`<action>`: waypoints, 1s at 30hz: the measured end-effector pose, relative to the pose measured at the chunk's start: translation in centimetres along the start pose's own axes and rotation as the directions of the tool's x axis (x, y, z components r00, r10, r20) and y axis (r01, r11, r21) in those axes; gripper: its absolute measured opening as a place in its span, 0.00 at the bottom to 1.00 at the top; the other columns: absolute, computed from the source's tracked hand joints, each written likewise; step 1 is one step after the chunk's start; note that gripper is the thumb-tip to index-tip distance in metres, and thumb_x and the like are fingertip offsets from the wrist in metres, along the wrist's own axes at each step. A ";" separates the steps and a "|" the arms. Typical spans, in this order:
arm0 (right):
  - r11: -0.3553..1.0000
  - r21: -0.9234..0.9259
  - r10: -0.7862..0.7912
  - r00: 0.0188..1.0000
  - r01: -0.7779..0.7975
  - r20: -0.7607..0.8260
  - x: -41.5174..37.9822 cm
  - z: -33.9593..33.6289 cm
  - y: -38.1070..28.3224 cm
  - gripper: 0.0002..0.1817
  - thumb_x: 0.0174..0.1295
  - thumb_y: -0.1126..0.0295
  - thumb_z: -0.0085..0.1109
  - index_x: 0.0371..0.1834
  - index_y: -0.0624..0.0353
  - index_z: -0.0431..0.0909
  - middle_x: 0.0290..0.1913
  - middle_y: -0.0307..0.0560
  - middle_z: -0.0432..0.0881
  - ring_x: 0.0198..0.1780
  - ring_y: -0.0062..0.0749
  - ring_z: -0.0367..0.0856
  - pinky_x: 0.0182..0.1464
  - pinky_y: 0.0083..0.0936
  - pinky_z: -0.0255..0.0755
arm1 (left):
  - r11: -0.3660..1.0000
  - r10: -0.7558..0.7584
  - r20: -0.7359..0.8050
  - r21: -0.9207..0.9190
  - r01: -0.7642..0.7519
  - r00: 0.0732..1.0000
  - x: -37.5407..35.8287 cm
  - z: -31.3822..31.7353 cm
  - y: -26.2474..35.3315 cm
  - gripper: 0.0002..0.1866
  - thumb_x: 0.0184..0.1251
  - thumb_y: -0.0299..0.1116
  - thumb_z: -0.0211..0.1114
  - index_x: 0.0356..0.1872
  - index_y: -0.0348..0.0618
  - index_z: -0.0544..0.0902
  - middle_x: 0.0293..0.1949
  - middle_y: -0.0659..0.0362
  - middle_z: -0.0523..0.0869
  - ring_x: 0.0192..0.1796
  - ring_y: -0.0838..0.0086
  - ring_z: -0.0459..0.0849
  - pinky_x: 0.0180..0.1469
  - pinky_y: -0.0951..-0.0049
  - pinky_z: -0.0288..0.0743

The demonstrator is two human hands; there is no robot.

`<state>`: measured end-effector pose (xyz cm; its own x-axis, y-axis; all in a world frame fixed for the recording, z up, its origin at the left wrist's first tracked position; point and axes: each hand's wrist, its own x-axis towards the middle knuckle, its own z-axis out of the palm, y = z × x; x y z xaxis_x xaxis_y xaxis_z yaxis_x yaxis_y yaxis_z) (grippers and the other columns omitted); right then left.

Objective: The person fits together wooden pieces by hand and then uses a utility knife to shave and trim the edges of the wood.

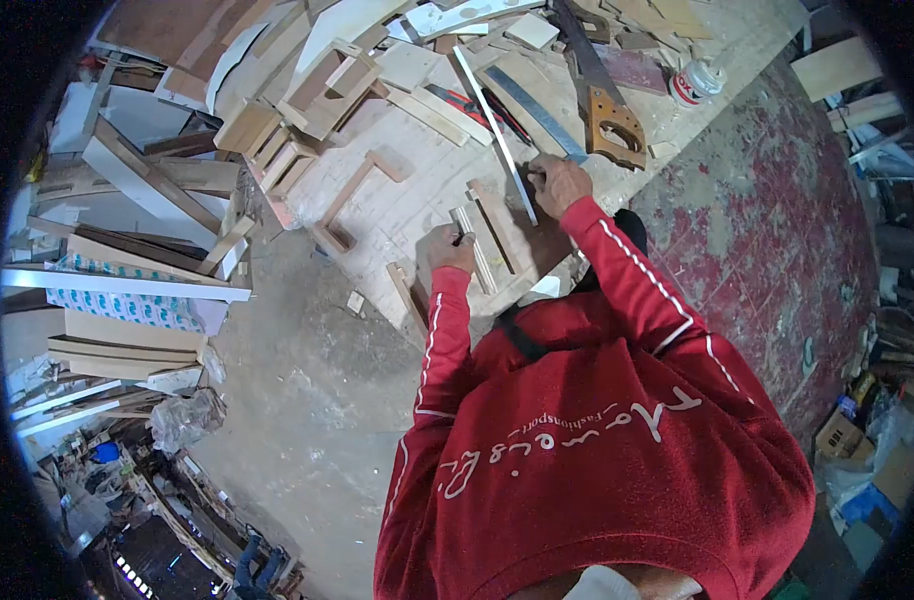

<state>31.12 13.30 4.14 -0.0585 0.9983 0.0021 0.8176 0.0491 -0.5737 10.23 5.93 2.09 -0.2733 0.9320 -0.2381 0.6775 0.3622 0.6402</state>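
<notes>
Left grip (pixel 449 248), apparently pinching a dark slim object (pixel 463 240), lies beside pale strips (pixel 484 262), presumably to steady them; right grip (pixel 564 188), near a white strip (pixel 496 128): closure indiscernible.

Near the view's centre, the left hand (pixel 451 249) holds a small dark object (pixel 464 239) beside pale wooden strips (pixel 476 250). Toward one o'clock, the right hand (pixel 563 186) is beside a long white strip (pixel 495 135); beyond lies a brown-handled metal handsaw (pixel 615 127).

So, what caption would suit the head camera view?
Red-sleeved left hand and right hand over a pale, scrap-strewn wooden worktop, a wooden-handled handsaw lying beyond.
</notes>
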 end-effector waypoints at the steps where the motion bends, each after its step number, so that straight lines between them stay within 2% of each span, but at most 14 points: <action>1: 1.000 -0.027 0.007 1.000 -0.006 0.024 1.0 -0.2 0.1 0.10 0.50 0.69 0.56 0.36 0.53 0.78 0.37 0.53 0.81 0.40 0.49 0.79 0.41 0.41 0.73 | 1.000 0.002 -0.006 -0.001 -0.002 1.000 -0.1 -0.2 0.3 0.13 0.45 0.37 0.68 0.31 0.41 0.84 0.32 0.53 0.84 0.37 0.62 0.83 0.41 0.69 0.76; 7: 0.993 -0.118 0.007 0.998 0.001 0.062 6.7 -1.1 -3.4 0.11 0.50 0.70 0.54 0.38 0.56 0.77 0.38 0.54 0.81 0.42 0.51 0.79 0.40 0.42 0.73 | 0.985 0.136 -0.115 0.122 -0.122 0.984 -0.3 0.0 -0.7 0.15 0.42 0.43 0.69 0.28 0.43 0.84 0.29 0.53 0.84 0.34 0.59 0.82 0.41 0.65 0.74; 9: 0.958 -0.257 -0.091 0.985 0.127 0.145 8.1 -1.7 -5.2 0.13 0.50 0.71 0.53 0.40 0.57 0.75 0.40 0.56 0.80 0.43 0.51 0.78 0.41 0.41 0.74 | 0.972 0.154 -0.120 0.195 -0.129 0.981 -0.1 0.5 -1.4 0.15 0.42 0.43 0.70 0.26 0.43 0.84 0.28 0.54 0.84 0.33 0.59 0.82 0.40 0.65 0.74; 10: 0.958 -0.252 -0.098 0.983 0.135 0.157 9.2 -0.8 -5.0 0.13 0.50 0.71 0.53 0.40 0.57 0.75 0.40 0.56 0.80 0.43 0.51 0.78 0.41 0.41 0.74 | 0.973 0.141 -0.124 0.198 -0.115 0.982 -0.1 0.5 -1.5 0.15 0.42 0.43 0.70 0.26 0.43 0.84 0.28 0.54 0.84 0.33 0.59 0.82 0.40 0.65 0.74; 12: 0.898 -0.314 -0.294 0.952 0.306 0.086 11.4 0.8 -5.1 0.13 0.53 0.71 0.52 0.42 0.57 0.74 0.40 0.55 0.80 0.43 0.50 0.78 0.40 0.40 0.74 | 0.992 0.101 -0.081 0.087 -0.094 0.992 -0.1 0.3 -1.5 0.13 0.42 0.41 0.70 0.25 0.43 0.84 0.28 0.54 0.84 0.33 0.59 0.81 0.40 0.64 0.74; 13: 0.897 -0.307 -0.303 0.948 0.319 0.099 11.9 1.4 -5.4 0.13 0.53 0.71 0.52 0.42 0.57 0.74 0.40 0.55 0.80 0.43 0.50 0.78 0.40 0.40 0.74 | 0.993 0.085 -0.087 0.088 -0.077 0.993 -0.2 0.2 -1.5 0.13 0.42 0.41 0.70 0.25 0.43 0.84 0.28 0.54 0.84 0.33 0.59 0.81 0.40 0.64 0.74; 15: 0.838 -0.462 -0.268 0.956 0.291 0.117 12.9 2.3 -5.9 0.12 0.56 0.71 0.48 0.43 0.57 0.73 0.41 0.54 0.80 0.44 0.47 0.78 0.40 0.39 0.75 | 0.988 0.137 -0.097 0.086 -0.129 0.986 -0.2 0.1 -1.3 0.11 0.43 0.39 0.70 0.23 0.43 0.84 0.29 0.53 0.84 0.33 0.59 0.82 0.40 0.65 0.74; 19: 0.785 -0.520 -0.312 0.940 0.336 0.137 14.2 4.1 -6.4 0.13 0.59 0.68 0.46 0.45 0.59 0.72 0.42 0.52 0.80 0.47 0.43 0.77 0.40 0.36 0.75 | 0.989 0.143 -0.140 0.044 -0.138 0.980 -0.1 1.2 -2.5 0.14 0.44 0.38 0.70 0.29 0.40 0.83 0.29 0.52 0.84 0.34 0.59 0.82 0.39 0.65 0.74; 20: 0.778 -0.517 -0.283 0.934 0.357 0.218 15.2 5.5 -5.8 0.13 0.59 0.68 0.48 0.45 0.59 0.73 0.42 0.50 0.80 0.47 0.43 0.77 0.39 0.34 0.76 | 0.990 0.137 -0.139 0.044 -0.133 0.981 -0.1 1.5 -2.8 0.14 0.44 0.38 0.70 0.29 0.40 0.83 0.29 0.52 0.84 0.34 0.59 0.82 0.39 0.65 0.74; 22: 0.759 -0.546 -0.300 0.935 0.355 0.191 15.4 6.0 -5.8 0.13 0.58 0.68 0.49 0.44 0.59 0.73 0.42 0.50 0.81 0.46 0.42 0.78 0.40 0.34 0.76 | 0.991 0.095 -0.143 -0.080 -0.107 0.985 -0.1 1.7 -3.0 0.15 0.45 0.39 0.69 0.31 0.40 0.81 0.30 0.50 0.83 0.34 0.58 0.82 0.38 0.64 0.74; 23: 0.740 -0.575 -0.316 0.935 0.348 0.160 15.4 6.3 -5.9 0.13 0.57 0.68 0.50 0.44 0.59 0.74 0.42 0.49 0.81 0.45 0.41 0.78 0.40 0.33 0.76 | 0.992 0.089 -0.143 -0.081 -0.101 0.986 -0.1 1.9 -3.1 0.15 0.45 0.39 0.69 0.31 0.40 0.81 0.30 0.50 0.83 0.34 0.58 0.82 0.38 0.64 0.74; 25: 0.766 -0.568 -0.268 0.953 0.301 0.143 15.5 6.4 -6.4 0.13 0.57 0.68 0.51 0.44 0.59 0.74 0.42 0.50 0.81 0.46 0.41 0.78 0.41 0.33 0.76 | 0.987 0.159 -0.168 0.025 -0.157 0.973 -0.2 1.9 -2.9 0.14 0.46 0.39 0.69 0.29 0.41 0.80 0.29 0.49 0.82 0.32 0.56 0.81 0.35 0.63 0.74; 29: 0.791 -0.572 -0.187 0.976 0.217 0.113 16.1 6.6 -7.1 0.13 0.56 0.69 0.52 0.44 0.60 0.75 0.42 0.49 0.81 0.47 0.42 0.78 0.44 0.32 0.75 | 0.991 0.119 -0.133 0.075 -0.109 0.984 -0.2 2.0 -2.6 0.14 0.47 0.41 0.68 0.26 0.41 0.78 0.27 0.49 0.81 0.31 0.53 0.80 0.34 0.61 0.73; 30: 0.824 -0.538 -0.149 0.985 0.175 0.092 16.2 6.5 -7.5 0.13 0.57 0.68 0.53 0.44 0.59 0.76 0.45 0.52 0.80 0.49 0.42 0.77 0.46 0.31 0.74 | 0.985 0.153 -0.104 0.093 -0.144 0.983 0.0 1.9 -2.6 0.14 0.48 0.42 0.68 0.26 0.42 0.77 0.26 0.49 0.81 0.31 0.53 0.79 0.35 0.60 0.73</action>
<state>20.37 28.92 3.15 -0.2321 0.9726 0.0126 0.9721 0.2324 -0.0318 9.72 5.01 -0.94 -0.2361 0.9699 -0.0600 0.7700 0.2244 0.5973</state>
